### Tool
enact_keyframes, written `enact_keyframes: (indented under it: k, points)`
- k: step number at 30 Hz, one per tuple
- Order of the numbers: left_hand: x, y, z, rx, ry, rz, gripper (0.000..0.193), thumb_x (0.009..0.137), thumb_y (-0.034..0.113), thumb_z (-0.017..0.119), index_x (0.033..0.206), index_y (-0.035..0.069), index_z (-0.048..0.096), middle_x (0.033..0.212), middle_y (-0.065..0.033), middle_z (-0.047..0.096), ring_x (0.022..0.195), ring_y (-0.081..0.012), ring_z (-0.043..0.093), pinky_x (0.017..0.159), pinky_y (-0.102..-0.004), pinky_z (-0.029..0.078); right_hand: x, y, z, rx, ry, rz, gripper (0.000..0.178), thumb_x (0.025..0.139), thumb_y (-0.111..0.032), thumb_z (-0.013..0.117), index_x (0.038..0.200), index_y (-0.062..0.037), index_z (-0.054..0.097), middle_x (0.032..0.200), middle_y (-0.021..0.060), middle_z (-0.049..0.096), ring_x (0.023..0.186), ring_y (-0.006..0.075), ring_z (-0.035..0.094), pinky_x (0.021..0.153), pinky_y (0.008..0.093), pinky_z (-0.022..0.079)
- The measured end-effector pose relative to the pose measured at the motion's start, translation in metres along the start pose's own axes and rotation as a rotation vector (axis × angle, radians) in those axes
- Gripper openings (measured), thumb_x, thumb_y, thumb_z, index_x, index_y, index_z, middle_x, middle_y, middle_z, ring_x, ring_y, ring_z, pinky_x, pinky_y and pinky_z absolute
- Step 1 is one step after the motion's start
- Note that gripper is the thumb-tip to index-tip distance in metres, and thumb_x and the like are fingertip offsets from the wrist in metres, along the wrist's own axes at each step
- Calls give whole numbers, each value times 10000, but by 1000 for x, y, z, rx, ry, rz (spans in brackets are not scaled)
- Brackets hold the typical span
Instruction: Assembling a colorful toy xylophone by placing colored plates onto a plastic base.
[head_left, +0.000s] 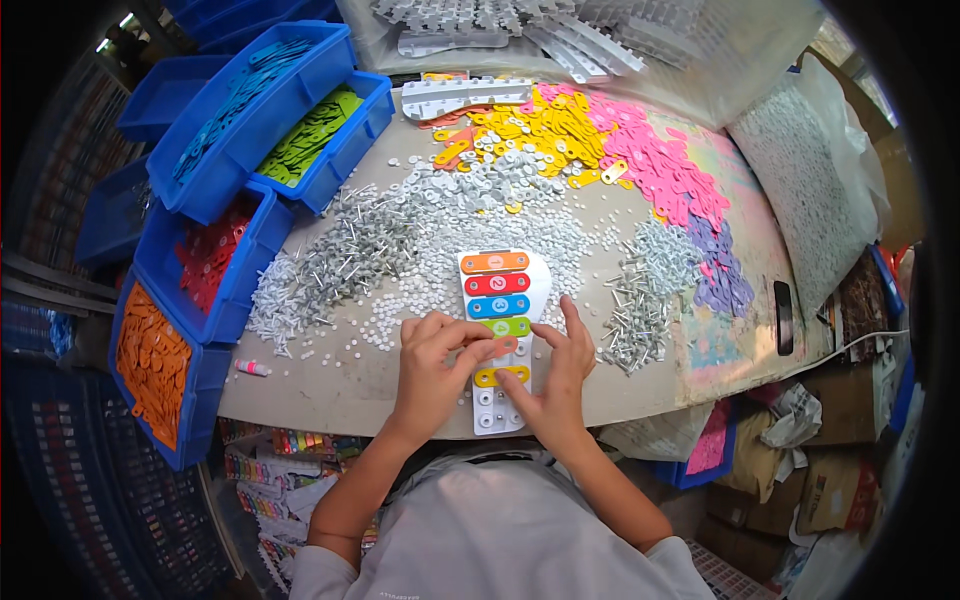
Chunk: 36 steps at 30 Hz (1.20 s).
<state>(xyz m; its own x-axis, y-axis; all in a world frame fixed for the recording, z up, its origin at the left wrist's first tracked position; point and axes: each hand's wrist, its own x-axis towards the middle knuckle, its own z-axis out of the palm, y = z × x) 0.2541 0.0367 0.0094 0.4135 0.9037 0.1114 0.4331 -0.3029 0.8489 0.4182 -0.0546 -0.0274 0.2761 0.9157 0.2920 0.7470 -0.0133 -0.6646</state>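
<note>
Right in front of me lies a white plastic holder with rows of small studs and sockets. Across it, from the far end, sit an orange strip, a red strip, a blue strip and a green strip; nearer me is a yellow strip. My left hand is closed in a pinch on a salmon-orange strip, held over the gap between green and yellow. My right hand is open at the holder's right side, its thumb by the yellow strip and its fingers apart.
Loose metal pins and small white caps spread beyond the holder. Yellow strips, pink strips and purple strips are heaped farther right. Blue bins stand at left. A phone lies near the right edge.
</note>
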Motion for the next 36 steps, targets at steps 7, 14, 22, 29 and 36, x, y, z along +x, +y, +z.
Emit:
enact_keyframes:
  k: [7, 14, 22, 29, 36]
  points:
    - [8, -6, 0, 22, -23, -23, 93, 887, 168, 752, 917, 80, 751, 964, -38, 657, 1015, -239, 565, 1005, -385, 336, 5, 4, 1, 40, -54, 90, 759, 818, -330, 829, 1420, -47, 463, 1658, 258, 261, 1497, 413, 267, 1206, 534, 179]
    - [7, -15, 27, 126, 8, 128, 138, 816, 216, 811, 847, 94, 753, 1172, -54, 584, 1190, -256, 488, 1024, -424, 301, -4, 14, 6, 58, 36, 10, 755, 832, -363, 835, 1415, -42, 478, 1636, 249, 297, 1468, 428, 293, 1185, 554, 188]
    - [5, -15, 35, 220, 85, 125, 349, 780, 200, 835, 1086, 102, 698, 1180, -88, 587, 1199, -277, 489, 1041, -448, 302, -3, 18, 10, 74, 49, 6, 707, 850, -349, 819, 1403, -47, 498, 1611, 232, 357, 1457, 405, 327, 1186, 520, 207]
    - [-33, -53, 12, 8, 412, 114, 224, 957, 149, 656, 1149, 38, 630, 1106, -125, 625, 1068, -304, 561, 1011, -424, 368, -2, 17, 2, 104, 17, 19, 670, 853, -275, 804, 1404, -68, 486, 1594, 222, 398, 1440, 395, 358, 1195, 506, 230]
    - [-65, -61, 8, 47, 370, 27, 267, 1069, 259, 548, 1146, 9, 604, 1022, -90, 606, 1050, -234, 540, 1004, -374, 383, 28, 29, -22, 4, 147, -118, 263, 929, -166, 709, 1146, -30, 655, 1156, 147, 634, 1116, 320, 557, 1009, 455, 383]
